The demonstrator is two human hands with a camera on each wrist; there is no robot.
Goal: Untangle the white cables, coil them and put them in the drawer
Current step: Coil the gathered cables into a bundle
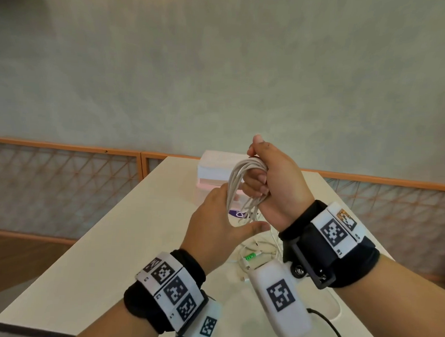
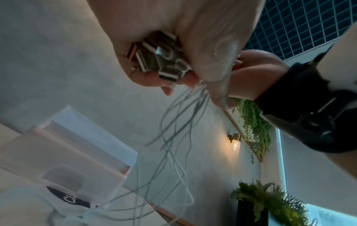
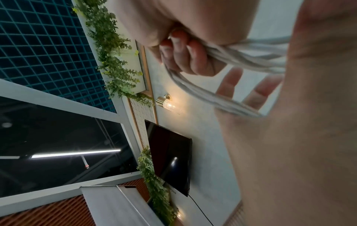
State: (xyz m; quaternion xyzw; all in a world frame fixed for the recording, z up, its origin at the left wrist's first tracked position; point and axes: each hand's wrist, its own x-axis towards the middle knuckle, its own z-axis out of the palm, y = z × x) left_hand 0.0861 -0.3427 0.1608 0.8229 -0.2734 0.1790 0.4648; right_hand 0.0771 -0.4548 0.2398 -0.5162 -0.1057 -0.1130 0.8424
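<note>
Right hand (image 1: 274,180) fists the cables (image 1: 241,184); left hand (image 1: 214,226), at its 7 o'clock, cups them, fingers relaxed. Light, limp, springy: grip the bundle's middle.

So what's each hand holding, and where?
The right hand grips the looped white cables at the top of the coil. The left hand is open beside the loops, holding nothing.

Hidden behind raised bundle of white cables (image 1: 243,184) and both hands: front of white plastic drawer box (image 1: 211,168); label unreadable.
</note>
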